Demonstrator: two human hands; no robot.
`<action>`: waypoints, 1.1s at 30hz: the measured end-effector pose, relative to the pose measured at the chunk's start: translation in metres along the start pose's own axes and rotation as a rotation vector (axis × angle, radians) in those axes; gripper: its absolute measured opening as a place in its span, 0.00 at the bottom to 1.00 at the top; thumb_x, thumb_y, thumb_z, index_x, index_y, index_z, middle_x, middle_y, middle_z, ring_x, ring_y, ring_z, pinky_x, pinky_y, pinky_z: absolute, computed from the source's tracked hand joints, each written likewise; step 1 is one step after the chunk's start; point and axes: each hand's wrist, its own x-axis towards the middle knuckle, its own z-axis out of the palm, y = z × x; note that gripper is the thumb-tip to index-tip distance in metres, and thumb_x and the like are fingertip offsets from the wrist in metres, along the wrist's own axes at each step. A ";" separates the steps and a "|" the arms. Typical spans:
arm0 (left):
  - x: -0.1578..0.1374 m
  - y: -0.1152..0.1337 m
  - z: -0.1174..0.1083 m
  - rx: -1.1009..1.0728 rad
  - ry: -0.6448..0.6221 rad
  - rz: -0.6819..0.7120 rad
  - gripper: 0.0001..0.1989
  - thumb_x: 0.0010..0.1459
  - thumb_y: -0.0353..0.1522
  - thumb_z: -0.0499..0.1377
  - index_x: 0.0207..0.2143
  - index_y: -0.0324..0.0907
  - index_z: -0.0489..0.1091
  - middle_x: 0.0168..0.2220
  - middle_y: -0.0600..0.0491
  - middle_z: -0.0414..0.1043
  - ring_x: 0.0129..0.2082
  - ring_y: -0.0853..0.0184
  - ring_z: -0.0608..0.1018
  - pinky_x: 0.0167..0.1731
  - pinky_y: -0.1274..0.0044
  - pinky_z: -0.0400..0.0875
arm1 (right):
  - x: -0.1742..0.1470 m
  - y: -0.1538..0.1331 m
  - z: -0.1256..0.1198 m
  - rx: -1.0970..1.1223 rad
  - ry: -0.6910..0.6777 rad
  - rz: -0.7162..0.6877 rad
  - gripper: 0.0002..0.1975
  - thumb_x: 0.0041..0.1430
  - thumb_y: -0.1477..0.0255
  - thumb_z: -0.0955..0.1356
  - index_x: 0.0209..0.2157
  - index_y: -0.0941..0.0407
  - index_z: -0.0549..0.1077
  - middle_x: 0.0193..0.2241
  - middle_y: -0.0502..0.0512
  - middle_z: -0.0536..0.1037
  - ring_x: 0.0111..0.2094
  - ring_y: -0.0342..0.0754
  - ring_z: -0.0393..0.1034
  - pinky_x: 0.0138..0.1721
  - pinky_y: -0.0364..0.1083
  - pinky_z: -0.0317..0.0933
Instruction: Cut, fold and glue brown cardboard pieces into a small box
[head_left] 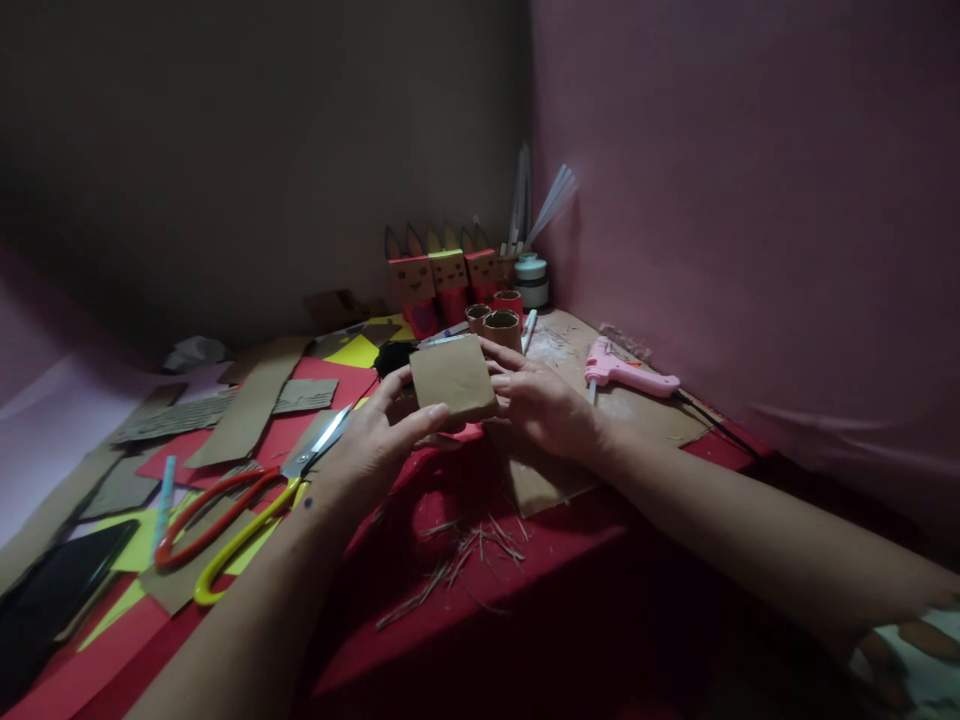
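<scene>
A small brown cardboard box (454, 377) is held up between my two hands, above the red table cover. My left hand (386, 428) grips its left side, with the thumb along the lower front edge. At its right side, my right hand (541, 400) has its fingers closed against the box, and some fingertips are hidden behind it. Just behind the box stand several cardboard tubes (501, 328). Close to my left forearm lie scissors (289, 480) with one red and one yellow handle, their blades apart.
Several box-headed figures with drawn faces (412, 280) stand at the back beside a lidded jar (531, 282). A pink glue gun (630, 372) rests on cardboard at the right. Cardboard strips (251, 400), coloured paper, a phone (67, 600) and thin brown scraps (469, 560) lie about.
</scene>
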 end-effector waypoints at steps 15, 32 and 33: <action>0.006 -0.008 -0.003 -0.117 -0.029 0.026 0.30 0.51 0.34 0.68 0.56 0.39 0.64 0.46 0.43 0.78 0.42 0.54 0.82 0.40 0.69 0.79 | -0.002 0.004 0.003 0.127 -0.054 -0.004 0.32 0.52 0.74 0.71 0.58 0.48 0.66 0.58 0.52 0.70 0.51 0.51 0.70 0.53 0.51 0.64; 0.014 -0.016 -0.015 -0.276 -0.100 -0.032 0.34 0.50 0.30 0.68 0.60 0.45 0.64 0.49 0.46 0.77 0.41 0.58 0.82 0.39 0.75 0.80 | 0.002 0.007 -0.001 0.066 -0.127 -0.069 0.32 0.50 0.66 0.75 0.57 0.49 0.67 0.57 0.54 0.72 0.58 0.55 0.66 0.63 0.58 0.55; 0.014 -0.016 -0.015 -0.269 -0.097 -0.030 0.34 0.49 0.29 0.68 0.59 0.45 0.65 0.48 0.46 0.78 0.40 0.59 0.82 0.37 0.77 0.80 | 0.002 0.007 -0.001 0.030 -0.134 -0.091 0.34 0.48 0.68 0.76 0.58 0.48 0.67 0.59 0.54 0.70 0.60 0.55 0.64 0.63 0.57 0.53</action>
